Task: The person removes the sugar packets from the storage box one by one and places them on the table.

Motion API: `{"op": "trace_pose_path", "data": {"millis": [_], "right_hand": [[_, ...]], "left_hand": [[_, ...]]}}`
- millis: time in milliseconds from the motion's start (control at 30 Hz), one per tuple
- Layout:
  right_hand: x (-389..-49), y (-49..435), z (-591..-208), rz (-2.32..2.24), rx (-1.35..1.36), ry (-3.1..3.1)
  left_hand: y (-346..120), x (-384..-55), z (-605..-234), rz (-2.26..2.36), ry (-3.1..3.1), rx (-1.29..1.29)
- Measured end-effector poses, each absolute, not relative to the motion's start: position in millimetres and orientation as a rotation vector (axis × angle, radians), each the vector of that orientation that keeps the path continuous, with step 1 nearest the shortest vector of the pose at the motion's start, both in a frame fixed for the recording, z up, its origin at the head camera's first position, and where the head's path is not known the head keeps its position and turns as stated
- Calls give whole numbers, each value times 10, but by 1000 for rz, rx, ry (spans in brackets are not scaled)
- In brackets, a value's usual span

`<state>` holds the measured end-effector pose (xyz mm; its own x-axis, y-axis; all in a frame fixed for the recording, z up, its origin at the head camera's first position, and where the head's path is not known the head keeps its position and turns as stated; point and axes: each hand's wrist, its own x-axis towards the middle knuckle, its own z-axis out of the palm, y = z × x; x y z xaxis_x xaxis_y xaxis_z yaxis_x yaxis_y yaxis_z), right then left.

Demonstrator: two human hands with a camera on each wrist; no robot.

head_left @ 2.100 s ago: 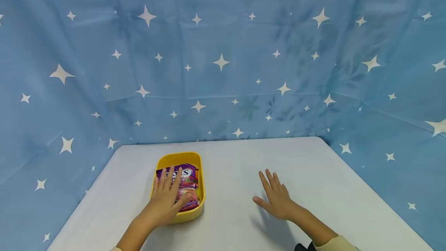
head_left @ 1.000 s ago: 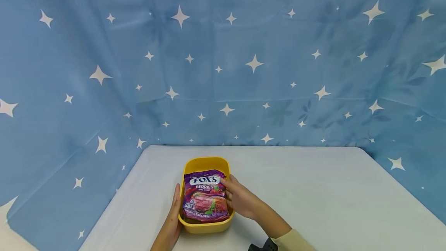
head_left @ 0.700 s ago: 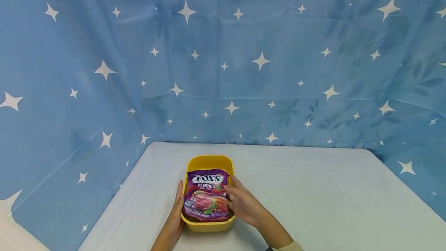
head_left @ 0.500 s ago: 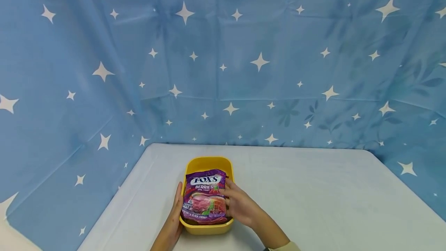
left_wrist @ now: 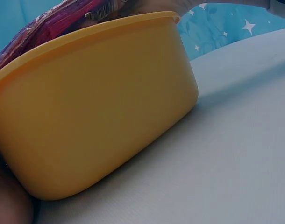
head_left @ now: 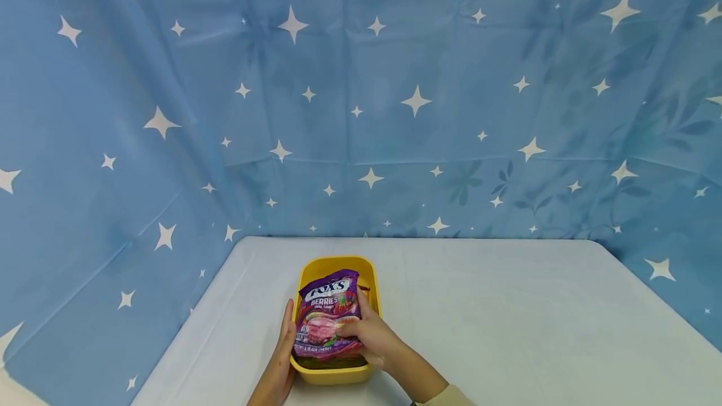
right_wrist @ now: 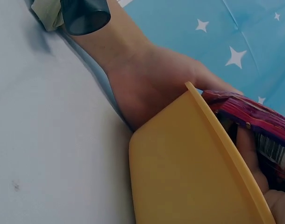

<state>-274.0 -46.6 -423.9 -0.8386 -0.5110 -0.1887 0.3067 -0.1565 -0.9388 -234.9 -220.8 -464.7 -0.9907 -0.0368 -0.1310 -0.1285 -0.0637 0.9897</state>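
Note:
A purple candy bag (head_left: 323, 312) lettered FOX'S BERRIES tilts up out of a yellow plastic tub (head_left: 333, 377). My right hand (head_left: 375, 338) reaches over the tub's right rim and pinches the bag's right side. In the right wrist view the thumb lies over the bag (right_wrist: 259, 112) and fingers (right_wrist: 247, 151) show beneath it. My left hand (head_left: 280, 356) rests along the tub's left wall, fingers straight. The left wrist view shows the tub wall (left_wrist: 100, 102) close up, with the bag (left_wrist: 49, 23) above its rim.
Under the lifted bag, more packaging (head_left: 333, 363) shows in the tub's bottom, mostly hidden. The tub stands on a white-covered table (head_left: 496, 318), left of its middle. A blue curtain (head_left: 507, 111) with white stars hangs behind and at the sides.
Both hands came from open above the table to the tub's sides. The right hand then took hold of the candy bag, which has tilted and risen, shifting slightly left.

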Motion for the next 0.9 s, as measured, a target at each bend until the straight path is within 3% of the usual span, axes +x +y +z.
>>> {"op": "trace_pose_path", "data": {"millis": [367,900], "right_hand": [[-2760,-362,-4224,-2234,-212,1441],[-3121,312,-3773,-2333,-201,1552]], "left_hand": [[-2212,-2320,-4657,2264,2114,-144],[-2224,-2319,-4644,2255,2101,-136]]}}
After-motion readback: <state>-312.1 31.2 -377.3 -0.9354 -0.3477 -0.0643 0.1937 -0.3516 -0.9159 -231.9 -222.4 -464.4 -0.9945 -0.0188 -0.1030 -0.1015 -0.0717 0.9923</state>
